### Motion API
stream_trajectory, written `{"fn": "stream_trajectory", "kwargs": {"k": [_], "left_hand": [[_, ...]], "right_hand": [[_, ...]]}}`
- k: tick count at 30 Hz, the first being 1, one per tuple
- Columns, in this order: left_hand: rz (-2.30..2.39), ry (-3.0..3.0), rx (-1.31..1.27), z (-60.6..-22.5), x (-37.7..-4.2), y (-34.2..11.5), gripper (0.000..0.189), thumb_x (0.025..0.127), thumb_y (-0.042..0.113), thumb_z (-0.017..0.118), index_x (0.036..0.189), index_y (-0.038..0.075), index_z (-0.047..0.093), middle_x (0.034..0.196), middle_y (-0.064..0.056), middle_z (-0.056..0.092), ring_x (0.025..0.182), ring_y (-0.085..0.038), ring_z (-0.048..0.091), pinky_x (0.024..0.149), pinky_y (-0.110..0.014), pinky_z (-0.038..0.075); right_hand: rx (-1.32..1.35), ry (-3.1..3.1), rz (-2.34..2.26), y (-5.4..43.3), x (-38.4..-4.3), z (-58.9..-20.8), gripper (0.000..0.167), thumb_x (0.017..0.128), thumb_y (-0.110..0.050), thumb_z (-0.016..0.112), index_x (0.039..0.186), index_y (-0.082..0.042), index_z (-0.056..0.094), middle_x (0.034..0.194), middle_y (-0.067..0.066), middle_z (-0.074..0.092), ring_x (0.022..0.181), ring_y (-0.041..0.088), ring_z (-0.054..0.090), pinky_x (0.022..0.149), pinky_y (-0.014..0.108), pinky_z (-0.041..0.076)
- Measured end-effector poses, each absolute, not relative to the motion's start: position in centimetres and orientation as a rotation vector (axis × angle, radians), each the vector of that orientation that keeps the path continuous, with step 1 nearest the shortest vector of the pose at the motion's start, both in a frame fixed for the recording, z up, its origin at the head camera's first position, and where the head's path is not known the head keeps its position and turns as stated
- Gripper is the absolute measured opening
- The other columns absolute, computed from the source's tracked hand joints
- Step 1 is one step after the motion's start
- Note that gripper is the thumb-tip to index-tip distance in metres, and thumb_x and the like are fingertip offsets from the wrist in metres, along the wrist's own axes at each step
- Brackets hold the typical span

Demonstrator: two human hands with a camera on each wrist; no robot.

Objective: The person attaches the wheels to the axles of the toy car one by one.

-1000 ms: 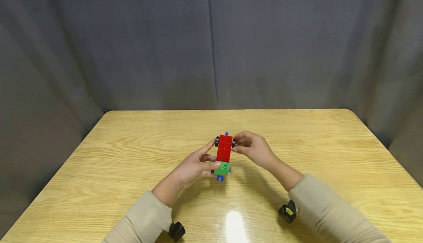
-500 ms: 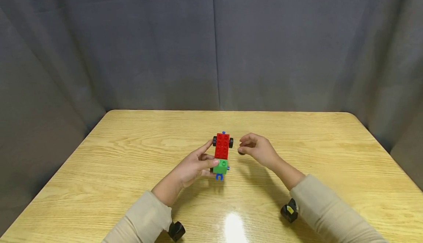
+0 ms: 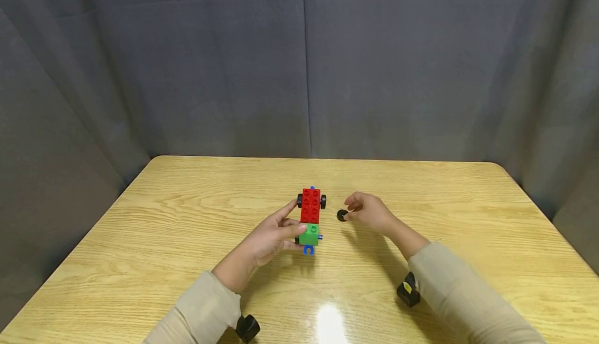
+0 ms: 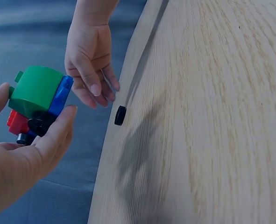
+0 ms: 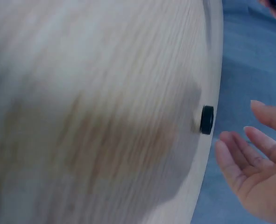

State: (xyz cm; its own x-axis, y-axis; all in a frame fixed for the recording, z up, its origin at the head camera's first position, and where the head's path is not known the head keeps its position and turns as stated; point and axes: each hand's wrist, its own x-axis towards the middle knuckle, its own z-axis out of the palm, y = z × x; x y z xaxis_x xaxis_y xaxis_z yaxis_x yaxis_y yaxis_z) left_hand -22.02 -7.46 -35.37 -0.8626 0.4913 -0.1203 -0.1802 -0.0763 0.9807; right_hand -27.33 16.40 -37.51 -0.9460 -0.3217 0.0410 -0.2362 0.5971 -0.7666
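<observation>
My left hand [image 3: 271, 237] holds a toy car from its left side, thumb over the green block [image 3: 309, 235]. A red studded block [image 3: 311, 206] forms the far part, with black wheels on both sides. At the near end sits a blue hook [image 3: 309, 250]. A blue axle end [image 3: 320, 237] sticks out bare from the green block's right side. To the car's right, a loose black wheel [image 3: 342, 215] lies on the table. My right hand [image 3: 372, 214] hovers beside it, fingers loosely bent and holding nothing; a gap shows between fingertips and wheel in the right wrist view [image 5: 259, 163].
The wooden table [image 3: 187, 261] spreads around both hands, its far edge backed by a grey curtain [image 3: 210, 74]. Black wrist cameras hang under both sleeves, the left one [image 3: 247, 328] and the right one [image 3: 408, 290] low over the tabletop.
My right hand has left the car's far right wheel and moved right. The loose wheel, partly covered by its fingers half a second ago, now shows. The car has shifted slightly left in view.
</observation>
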Motion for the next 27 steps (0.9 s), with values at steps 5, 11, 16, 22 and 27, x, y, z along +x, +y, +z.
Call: {"fn": "stream_trajectory", "kwargs": {"k": [5,11,16,22,27], "left_hand": [[2.001,1.752,0.337,-35.5,-22.1,-7.6,0.072,0.085,0.008,0.054,0.14,0.012,0.006,0.105,-0.019,0.043,0.083,-0.019,0.056,0.079,-0.042,0.044],[1.997,1.761,0.333,-35.7,-22.2,-7.7,0.072,0.085,0.007,0.053,0.139,0.012,0.007,0.107,-0.02,0.043,0.083,-0.019,0.056,0.078,-0.04,0.045],[2.001,1.761,0.332,-35.7,-22.3,-7.6,0.072,0.085,0.008,0.053,0.14,0.012,0.007,0.106,-0.02,0.043,0.083,-0.02,0.056,0.078,-0.041,0.045],[1.995,1.771,0.328,-35.5,-22.3,-7.6,0.072,0.085,0.009,0.053,0.139,0.011,0.006,0.106,-0.019,0.042,0.084,-0.021,0.056,0.079,-0.041,0.044],[1.987,1.779,0.323,-35.5,-22.3,-7.6,0.071,0.086,0.009,0.052,0.139,0.011,0.005,0.108,-0.02,0.041,0.086,-0.021,0.055,0.079,-0.041,0.044]], "right_hand": [[-0.465,2.712,-1.202,16.6,-28.1,-37.9,0.033,0.08,-0.004,0.059,0.109,0.008,0.049,0.101,0.019,0.053,0.093,0.031,0.05,0.071,0.036,0.045],[-0.489,2.705,-1.15,16.7,-28.6,-38.4,0.033,0.079,-0.003,0.059,0.108,0.008,0.05,0.1,0.019,0.054,0.092,0.031,0.051,0.069,0.035,0.046],[-0.51,2.724,-1.101,16.6,-29.1,-38.5,0.035,0.078,-0.004,0.06,0.109,0.007,0.05,0.101,0.02,0.054,0.094,0.032,0.051,0.071,0.036,0.046],[-0.506,2.744,-1.027,16.3,-29.4,-38.6,0.038,0.078,-0.007,0.062,0.111,0.006,0.05,0.1,0.018,0.055,0.094,0.031,0.051,0.074,0.038,0.044],[-0.532,2.796,-0.917,16.0,-29.3,-38.6,0.04,0.075,-0.007,0.065,0.11,0.007,0.051,0.095,0.016,0.056,0.089,0.028,0.053,0.073,0.038,0.044]]}}
